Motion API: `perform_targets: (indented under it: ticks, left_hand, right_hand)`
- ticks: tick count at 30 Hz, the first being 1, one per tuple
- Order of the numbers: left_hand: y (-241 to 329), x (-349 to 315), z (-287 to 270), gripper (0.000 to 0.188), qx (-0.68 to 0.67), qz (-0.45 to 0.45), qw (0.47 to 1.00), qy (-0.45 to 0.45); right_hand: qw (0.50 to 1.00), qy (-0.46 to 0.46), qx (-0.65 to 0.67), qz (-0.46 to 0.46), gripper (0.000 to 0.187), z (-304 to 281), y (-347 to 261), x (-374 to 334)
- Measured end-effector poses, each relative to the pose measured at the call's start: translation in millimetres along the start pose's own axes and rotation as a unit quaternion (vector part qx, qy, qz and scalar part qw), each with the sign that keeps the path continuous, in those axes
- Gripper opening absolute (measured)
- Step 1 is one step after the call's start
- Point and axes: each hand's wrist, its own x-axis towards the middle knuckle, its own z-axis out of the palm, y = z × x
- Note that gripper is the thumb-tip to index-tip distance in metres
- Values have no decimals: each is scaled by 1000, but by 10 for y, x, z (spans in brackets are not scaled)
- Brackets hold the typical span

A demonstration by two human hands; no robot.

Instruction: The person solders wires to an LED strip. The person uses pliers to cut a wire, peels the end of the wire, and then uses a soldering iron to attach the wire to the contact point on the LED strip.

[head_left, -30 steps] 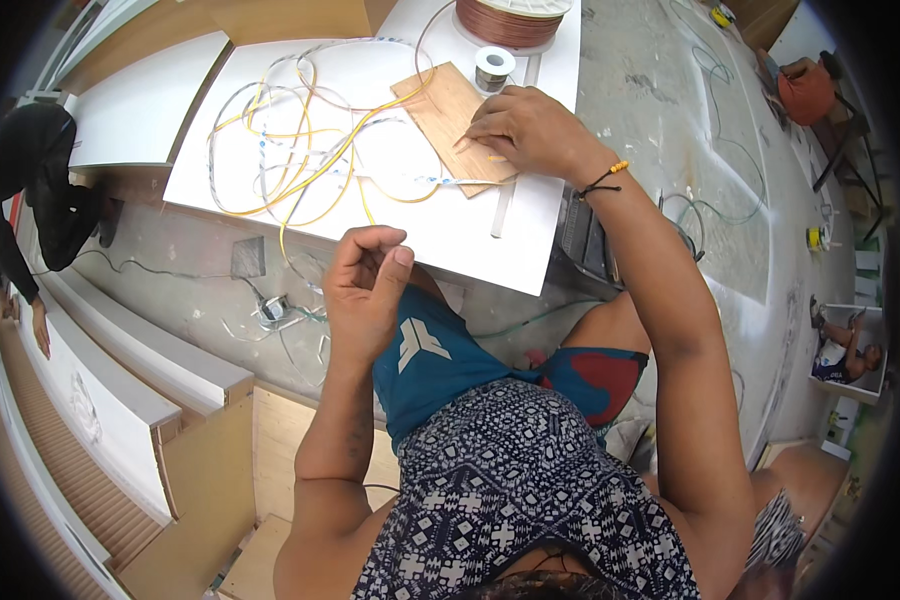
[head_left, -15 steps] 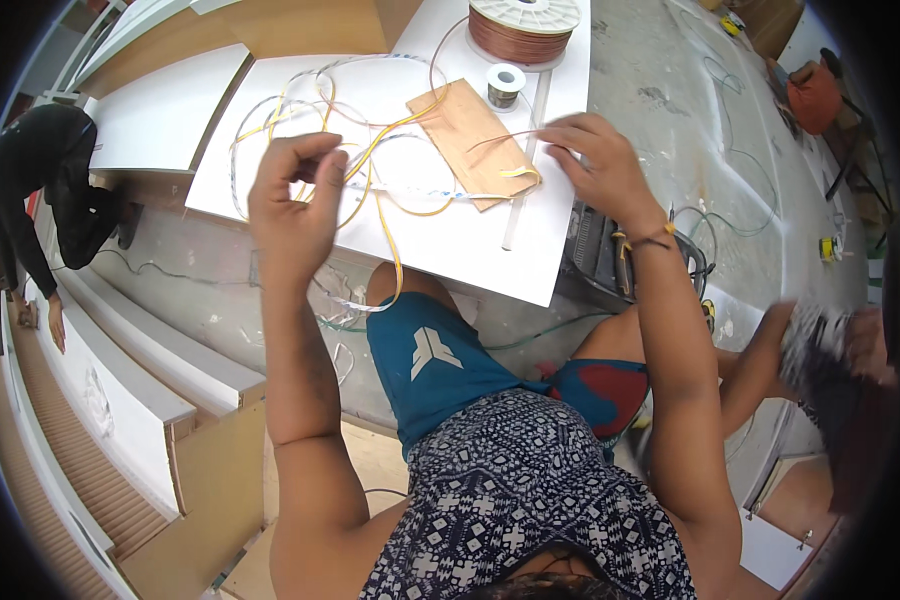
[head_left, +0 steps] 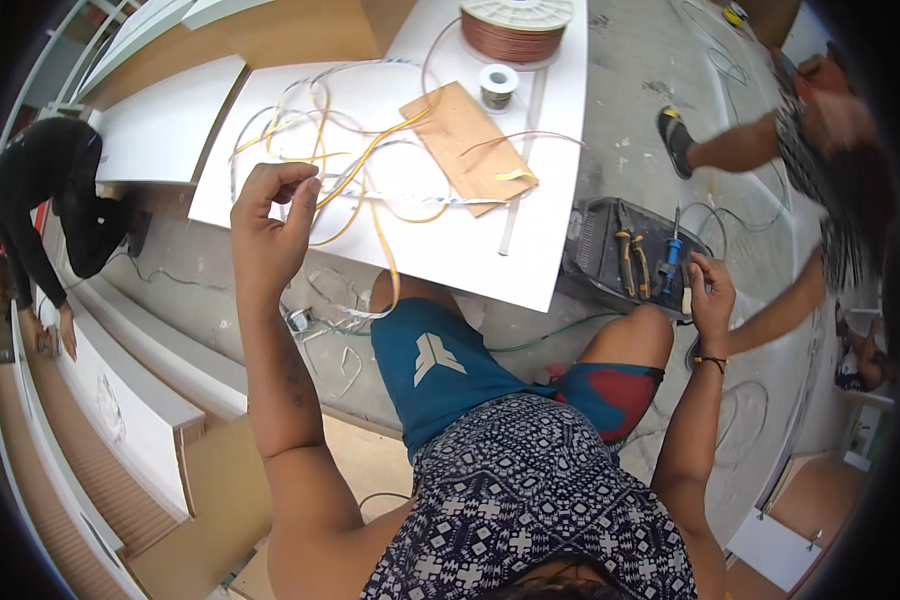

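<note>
My left hand (head_left: 273, 222) is raised over the near edge of a white board (head_left: 470, 250) lying on the floor, its fingertips pinched on a thin yellow strip (head_left: 378, 225) that runs into a tangle of yellow and white strips (head_left: 310, 120). My right hand (head_left: 711, 292) is off to the right at a dark tool tray (head_left: 610, 250), fingers bent at its rim beside a blue screwdriver (head_left: 672, 252) and orange-handled pliers (head_left: 633, 258). Whether it holds anything is hidden. A brown board piece (head_left: 460, 140) lies on the white board.
A large copper wire spool (head_left: 515, 25) and a small grey spool (head_left: 497, 84) stand at the board's far end. A person in black (head_left: 55, 195) bends at the left. Another person's sandalled foot (head_left: 676, 130) and arm (head_left: 780, 315) are at the right. White panels (head_left: 160, 130) lie around.
My right hand has left the brown board piece and swung right to the tool tray. My left hand rose from my lap, pulling the yellow strip up. A person came in at the right.
</note>
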Motion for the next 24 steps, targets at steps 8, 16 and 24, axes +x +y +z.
perform_targets:
  ticks: [8, 16, 24]
  left_hand:
    - [489, 928, 1221, 30, 109, 207, 967, -106]
    - [645, 1646, 2218, 27, 311, 331, 814, -362]
    - [396, 1715, 2261, 18, 247, 301, 855, -342]
  right_hand:
    - [997, -34, -67, -9, 21, 233, 64, -75]
    - [999, -13, -50, 11, 23, 77, -59, -375]
    - [995, -27, -28, 88, 22, -11, 223, -840]
